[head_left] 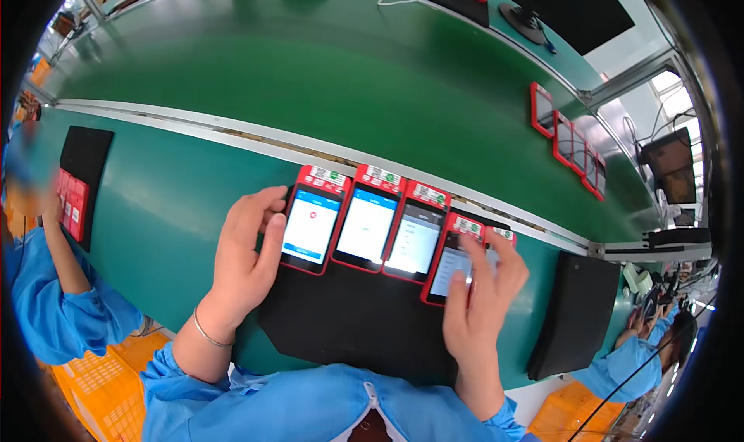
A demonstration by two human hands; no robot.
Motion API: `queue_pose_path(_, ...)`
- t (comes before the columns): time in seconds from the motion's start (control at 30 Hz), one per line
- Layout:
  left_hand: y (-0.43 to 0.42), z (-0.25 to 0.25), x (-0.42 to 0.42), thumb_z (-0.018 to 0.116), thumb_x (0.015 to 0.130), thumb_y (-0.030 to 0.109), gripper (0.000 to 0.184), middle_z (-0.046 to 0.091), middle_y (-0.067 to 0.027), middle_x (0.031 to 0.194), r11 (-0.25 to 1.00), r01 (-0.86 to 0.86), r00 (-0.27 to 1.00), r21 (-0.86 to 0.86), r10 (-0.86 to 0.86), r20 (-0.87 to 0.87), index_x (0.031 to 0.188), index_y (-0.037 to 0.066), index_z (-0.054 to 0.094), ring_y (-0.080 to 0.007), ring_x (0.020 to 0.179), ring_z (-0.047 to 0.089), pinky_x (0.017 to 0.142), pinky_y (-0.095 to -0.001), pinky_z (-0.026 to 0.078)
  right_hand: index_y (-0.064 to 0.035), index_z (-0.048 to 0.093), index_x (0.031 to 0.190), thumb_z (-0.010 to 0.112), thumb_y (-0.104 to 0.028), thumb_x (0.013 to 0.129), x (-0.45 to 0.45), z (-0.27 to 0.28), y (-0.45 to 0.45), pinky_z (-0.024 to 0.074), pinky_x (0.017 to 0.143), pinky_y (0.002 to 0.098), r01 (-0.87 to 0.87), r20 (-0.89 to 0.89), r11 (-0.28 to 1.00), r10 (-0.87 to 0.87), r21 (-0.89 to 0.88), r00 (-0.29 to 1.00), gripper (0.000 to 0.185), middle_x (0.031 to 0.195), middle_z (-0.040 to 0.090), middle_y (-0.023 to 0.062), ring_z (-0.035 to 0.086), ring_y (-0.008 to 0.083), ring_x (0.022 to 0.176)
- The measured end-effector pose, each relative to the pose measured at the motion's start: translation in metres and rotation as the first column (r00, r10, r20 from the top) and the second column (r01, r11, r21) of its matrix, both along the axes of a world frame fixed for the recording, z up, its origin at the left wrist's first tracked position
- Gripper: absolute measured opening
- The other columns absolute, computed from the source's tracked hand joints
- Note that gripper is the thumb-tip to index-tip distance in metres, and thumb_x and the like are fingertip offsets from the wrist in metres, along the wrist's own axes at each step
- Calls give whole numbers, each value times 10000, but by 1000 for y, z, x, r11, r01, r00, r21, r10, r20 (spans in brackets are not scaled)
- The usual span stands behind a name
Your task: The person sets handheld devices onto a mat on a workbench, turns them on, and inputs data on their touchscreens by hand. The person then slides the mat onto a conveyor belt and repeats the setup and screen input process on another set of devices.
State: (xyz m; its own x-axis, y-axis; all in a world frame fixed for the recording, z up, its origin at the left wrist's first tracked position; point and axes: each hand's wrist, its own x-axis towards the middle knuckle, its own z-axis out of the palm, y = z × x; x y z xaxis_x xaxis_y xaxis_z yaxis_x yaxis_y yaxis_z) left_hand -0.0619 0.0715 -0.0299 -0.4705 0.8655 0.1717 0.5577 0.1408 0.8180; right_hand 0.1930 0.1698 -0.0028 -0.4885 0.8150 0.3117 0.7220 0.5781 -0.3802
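Several red handheld devices stand in a row on a black mat [349,318], their screens lit. My left hand [252,248] is beside the leftmost device [312,221], fingers apart and curved at its left edge. To its right lie a second device [367,221] with a mostly white screen and a third device [416,236] showing a list. My right hand [484,287] hovers at the fourth device [452,264], fingers apart and slightly blurred, partly covering it and a fifth device behind the fingers.
A metal rail [194,129] runs behind the devices. More red devices [577,151] lie on the green surface at the right. A black pad [575,314] is right of my mat. At the left, a co-worker's hand touches red devices [74,202]; another person sits at far right.
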Motion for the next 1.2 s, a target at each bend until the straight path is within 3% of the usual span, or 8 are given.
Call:
queue_pose_path(0.03, 0, 2, -5, 490, 958, 61, 257, 581, -142, 1056, 1000, -6, 1000, -4, 6, -12, 1190, -11, 576, -228, 947, 571, 847, -318, 458, -44, 632, 1172, 604, -39, 786, -14, 5, 1, 281, 1016, 468, -98, -15, 994, 98, -39, 995, 388, 1339, 448, 195, 384, 376, 1219)
queue_pose_path(0.1, 0, 6, -15, 505, 933, 55, 260, 557, -167, 1097, 992, 111, 927, 54, -84, -365, 1169, -6, 595, -283, 989, 555, 868, -354, 452, -39, 639, 1156, 602, -39, 788, -38, 6, 3, 258, 1020, 475, -202, 12, 977, 203, -66, 979, 369, 1363, 433, 186, 357, 374, 1260)
queue_pose_path(0.27, -6, 6, -20, 623, 776, 89, 330, 534, -151, 1125, 996, 84, 856, 11, -67, -512, 1102, 70, 670, -295, 1014, 490, 906, -401, 352, -37, 641, 1136, 597, -35, 789, -64, 0, 6, 237, 1020, 469, -236, 17, 970, 238, -63, 971, 350, 1376, 427, 177, 341, 377, 1268)
queue_pose_path(0.37, -6, 1, -20, 677, 763, 151, 336, 545, -102, 1091, 995, 99, 837, 28, -68, -543, 1096, 107, 676, -276, 996, 497, 890, -400, 328, -39, 642, 1131, 607, -37, 781, -58, -1, -2, 232, 1023, 463, -217, 21, 976, 218, -24, 976, 352, 1379, 425, 180, 334, 374, 1253)
queue_pose_path(0.67, -1, -3, -17, 653, 763, 210, 413, 528, -148, 1143, 994, 99, 839, -53, -112, -532, 1161, 96, 652, -296, 1037, 475, 930, -413, 312, -28, 671, 1066, 586, -45, 762, -34, -10, -15, 258, 989, 438, -152, 0, 987, 152, 57, 988, 316, 1328, 447, 191, 374, 334, 1179)
queue_pose_path(0.9, -5, 3, -25, 645, 786, 210, 432, 537, -132, 1103, 998, 70, 898, -1, -64, -436, 1189, 58, 616, -285, 1009, 476, 924, -391, 316, -26, 666, 1057, 570, -50, 776, -23, -9, -10, 269, 962, 401, -52, -36, 984, 59, 172, 998, 298, 1267, 515, 155, 432, 291, 1140)
queue_pose_path(1.03, -6, 2, -27, 625, 799, 193, 430, 536, -136, 1102, 997, 69, 919, 38, -49, -390, 1196, 30, 605, -279, 992, 478, 913, -385, 324, -18, 622, 1146, 534, -43, 815, -24, 3, 17, 283, 978, 384, -107, -39, 993, 109, 57, 993, 343, 1234, 575, 149, 498, 281, 1129)
queue_pose_path(1.2, -8, 3, -26, 557, 833, 145, 403, 519, -163, 1129, 996, 84, 932, -13, -83, -353, 1207, -2, 586, -296, 1021, 475, 932, -379, 372, -17, 518, 1305, 483, -53, 871, -46, 10, 59, 256, 1062, 417, -302, -98, 923, 286, -240, 953, 436, 1286, 553, 189, 490, 319, 1195)
